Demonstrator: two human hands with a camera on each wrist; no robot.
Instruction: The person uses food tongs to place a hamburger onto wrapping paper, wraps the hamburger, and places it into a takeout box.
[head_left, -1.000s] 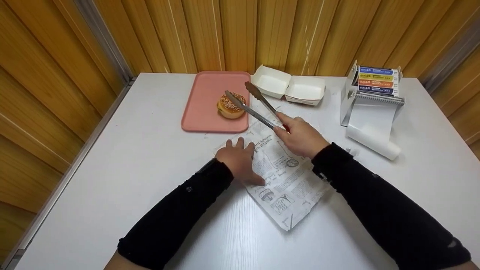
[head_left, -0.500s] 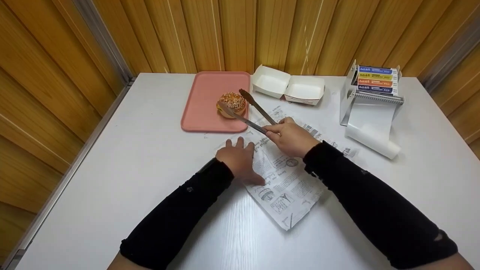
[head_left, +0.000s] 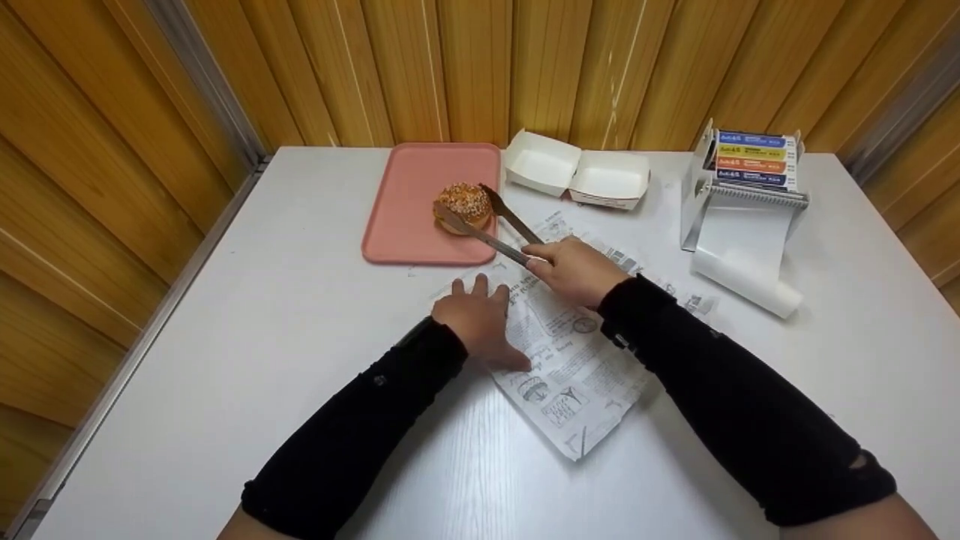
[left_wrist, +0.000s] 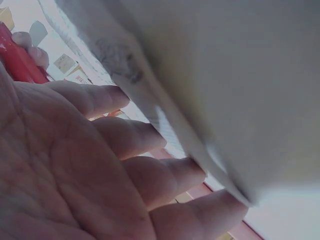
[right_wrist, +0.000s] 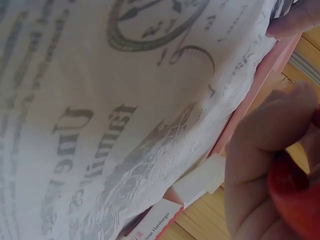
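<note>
My right hand (head_left: 577,270) grips metal tongs (head_left: 495,244), whose red handle (right_wrist: 297,200) shows in the right wrist view. In the head view, the tong arms straddle a hamburger (head_left: 466,198) with a seeded bun, one tip across its front left and the other at its right. The burger rests near the right edge of a pink tray (head_left: 397,240). My left hand (head_left: 476,322), fingers spread, rests on the left edge of a printed sheet of wrapping paper (head_left: 570,367). Its fingertips (left_wrist: 190,167) touch the sheet in the left wrist view.
Behind the paper stands an unfolded white burger box (head_left: 609,180), right of the tray. A dispenser (head_left: 750,161) of coloured boxes, with a white roll (head_left: 746,285) hanging from it, stands at the back right. Wood-patterned walls border the white table (head_left: 262,300).
My right hand has moved left and slightly forward, bringing the tongs lower around the burger. The tong tips have drawn closer together. My left hand has stayed in place on the paper.
</note>
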